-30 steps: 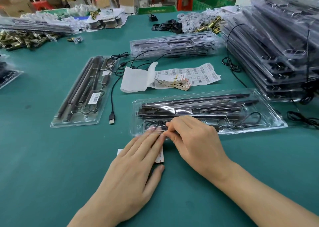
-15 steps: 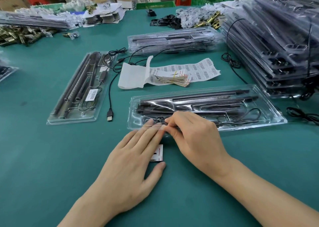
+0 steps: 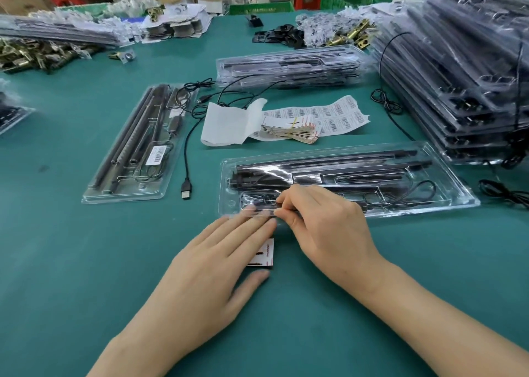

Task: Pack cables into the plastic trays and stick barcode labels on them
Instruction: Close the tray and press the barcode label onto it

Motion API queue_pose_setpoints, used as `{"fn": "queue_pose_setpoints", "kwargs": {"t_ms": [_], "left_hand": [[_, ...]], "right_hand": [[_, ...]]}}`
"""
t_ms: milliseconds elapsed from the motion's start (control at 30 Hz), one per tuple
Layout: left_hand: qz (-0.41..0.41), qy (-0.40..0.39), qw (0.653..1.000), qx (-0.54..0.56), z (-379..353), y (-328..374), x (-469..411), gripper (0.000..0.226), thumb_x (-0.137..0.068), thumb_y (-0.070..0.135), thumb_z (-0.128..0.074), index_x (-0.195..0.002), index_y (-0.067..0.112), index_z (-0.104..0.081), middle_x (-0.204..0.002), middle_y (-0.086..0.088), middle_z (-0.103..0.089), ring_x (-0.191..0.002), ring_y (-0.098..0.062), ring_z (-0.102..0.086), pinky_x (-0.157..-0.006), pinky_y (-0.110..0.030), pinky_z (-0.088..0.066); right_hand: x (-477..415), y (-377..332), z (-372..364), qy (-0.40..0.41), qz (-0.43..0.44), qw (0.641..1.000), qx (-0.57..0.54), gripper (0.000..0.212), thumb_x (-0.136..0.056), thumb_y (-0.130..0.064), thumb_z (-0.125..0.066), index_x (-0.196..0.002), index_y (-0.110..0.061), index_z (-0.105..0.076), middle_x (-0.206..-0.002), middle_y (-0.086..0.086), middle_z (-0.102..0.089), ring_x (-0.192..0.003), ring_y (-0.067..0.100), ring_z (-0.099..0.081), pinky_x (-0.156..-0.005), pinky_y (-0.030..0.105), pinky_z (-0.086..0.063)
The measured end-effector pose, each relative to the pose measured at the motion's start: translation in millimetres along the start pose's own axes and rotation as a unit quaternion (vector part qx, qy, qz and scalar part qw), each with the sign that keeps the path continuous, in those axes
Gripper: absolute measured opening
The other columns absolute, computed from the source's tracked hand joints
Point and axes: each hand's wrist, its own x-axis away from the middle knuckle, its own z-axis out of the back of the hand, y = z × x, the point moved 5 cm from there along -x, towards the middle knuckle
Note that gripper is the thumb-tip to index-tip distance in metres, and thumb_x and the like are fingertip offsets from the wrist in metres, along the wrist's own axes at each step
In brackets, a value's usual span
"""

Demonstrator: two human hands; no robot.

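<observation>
A clear plastic tray (image 3: 461, 202) with black rods and a coiled cable inside lies across the table in front of me. My right hand (image 3: 323, 225) is at its near left rim, thumb and forefinger pinched together on the plastic edge. Beside it my left hand (image 3: 217, 265) lies flat with fingers spread, its fingertips touching the same rim, its palm over a small printed card (image 3: 264, 253). Beyond the tray lies a sheet of barcode labels (image 3: 337, 116). A second packed tray (image 3: 134, 144) to the left carries a barcode label (image 3: 156, 154).
A loose black USB cable (image 3: 186, 187) lies between the two trays. A bundle of cards (image 3: 289, 130) rests on the label sheet. Stacks of packed trays stand at the back (image 3: 289, 67) and right (image 3: 463, 76). Another loose cable (image 3: 503, 190) lies far right, brass hardware (image 3: 28, 56) far left.
My left fingers have slid forward onto the tray's rim, uncovering more of the small card. My right hand stays pinched at the same spot.
</observation>
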Motion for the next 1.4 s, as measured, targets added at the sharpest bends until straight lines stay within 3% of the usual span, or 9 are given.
{"fn": "queue_pose_setpoints", "kwargs": {"t_ms": [100, 267, 400, 600, 900, 967, 1133, 1300, 1400], "left_hand": [[0.006, 0.084, 0.996, -0.017, 13.6, -12.9, 18.8, 0.043, -0.099, 0.044, -0.059, -0.135, 0.023, -0.066, -0.138, 0.012, -0.062, -0.130, -0.015, -0.058, -0.106, -0.032, -0.044], [0.043, 0.109, 0.992, -0.041, 16.9, -22.5, 29.9, 0.033, -0.097, 0.048, -0.055, -0.110, 0.027, -0.078, -0.108, 0.009, -0.066, -0.096, -0.017, -0.064, -0.084, -0.029, -0.045], [0.064, 0.102, 0.993, 0.004, 17.9, -27.7, 30.8, 0.032, -0.096, 0.050, -0.055, -0.107, 0.031, -0.078, -0.107, 0.015, -0.065, -0.096, -0.012, -0.064, -0.078, -0.031, -0.049], [-0.038, 0.148, 0.988, -0.035, 28.7, -37.2, 37.4, 0.015, -0.098, 0.031, -0.066, -0.094, 0.026, -0.079, -0.098, 0.017, -0.074, -0.085, -0.010, -0.071, -0.075, -0.029, -0.055], [0.107, 0.157, 0.976, 0.106, 32.2, -66.2, 41.4, 0.009, -0.096, 0.034, -0.052, -0.100, 0.036, -0.060, -0.095, 0.023, -0.070, -0.079, -0.006, -0.070, -0.073, -0.029, -0.051], [0.174, 0.156, 0.956, 0.176, 26.4, -68.6, 43.5, 0.006, -0.097, 0.039, -0.046, -0.100, 0.039, -0.051, -0.094, 0.018, -0.069, -0.068, -0.016, -0.066, -0.071, -0.028, -0.049], [0.273, 0.206, 0.897, 0.281, 23.2, -67.2, 35.3, 0.020, -0.101, 0.040, -0.039, -0.101, 0.040, -0.059, -0.080, 0.012, -0.067, -0.064, -0.009, -0.056, -0.054, -0.013, -0.039], [0.276, 0.090, 0.882, 0.372, 16.8, -75.8, 33.5, 0.074, -0.089, 0.081, -0.032, -0.097, 0.014, -0.065, -0.088, -0.014, -0.063, -0.075, -0.022, -0.056, -0.071, -0.032, -0.041], [0.240, 0.018, 0.869, 0.432, 18.8, -70.3, 30.7, 0.055, -0.082, 0.072, -0.055, -0.104, 0.023, -0.070, -0.088, -0.008, -0.068, -0.074, -0.011, -0.058, -0.066, -0.020, -0.042]], "right_hand": [[-0.2, 0.1, -1.0, 0.006, 0.000, 1.000, -0.001, 0.026, -0.104, -0.033, -0.051, -0.087, -0.015, -0.060, -0.082, -0.005, -0.066, -0.076, 0.020, -0.063, -0.051, 0.040, -0.051], [0.8, 0.9, -1.9, 0.009, -0.001, 1.000, 0.001, 0.024, -0.103, -0.032, -0.053, -0.086, -0.016, -0.060, -0.083, -0.005, -0.066, -0.076, 0.020, -0.062, -0.051, 0.039, -0.051], [1.1, 0.6, -1.7, 0.009, 0.002, 1.000, -0.004, 0.026, -0.104, -0.033, -0.051, -0.087, -0.016, -0.060, -0.083, -0.004, -0.066, -0.076, 0.020, -0.062, -0.052, 0.039, -0.051], [0.8, 0.5, -0.7, 0.004, 0.000, 1.000, 0.000, 0.022, -0.102, -0.031, -0.056, -0.087, -0.016, -0.061, -0.082, -0.005, -0.066, -0.075, 0.019, -0.062, -0.052, 0.039, -0.051], [0.4, 0.6, -1.2, 0.000, -0.006, 1.000, -0.004, 0.023, -0.102, -0.033, -0.056, -0.089, -0.015, -0.062, -0.081, -0.004, -0.066, -0.075, 0.020, -0.061, -0.053, 0.039, -0.051], [0.4, 0.9, -0.8, 0.003, -0.007, 1.000, -0.005, 0.022, -0.101, -0.032, -0.057, -0.089, -0.015, -0.062, -0.082, -0.004, -0.067, -0.075, 0.020, -0.062, -0.053, 0.039, -0.051], [0.3, 0.5, -0.8, 0.006, -0.007, 1.000, -0.011, 0.024, -0.101, -0.033, -0.055, -0.088, -0.014, -0.063, -0.082, -0.004, -0.067, -0.076, 0.020, -0.063, -0.053, 0.040, -0.052], [0.5, 0.8, -0.6, 0.006, -0.006, 1.000, -0.016, 0.026, -0.101, -0.034, -0.054, -0.087, -0.014, -0.063, -0.083, -0.003, -0.067, -0.076, 0.021, -0.064, -0.054, 0.041, -0.053], [0.0, 0.8, -1.1, 0.005, -0.007, 1.000, -0.016, 0.026, -0.102, -0.034, -0.053, -0.087, -0.015, -0.062, -0.084, -0.004, -0.067, -0.077, 0.021, -0.064, -0.055, 0.040, -0.053]]}}
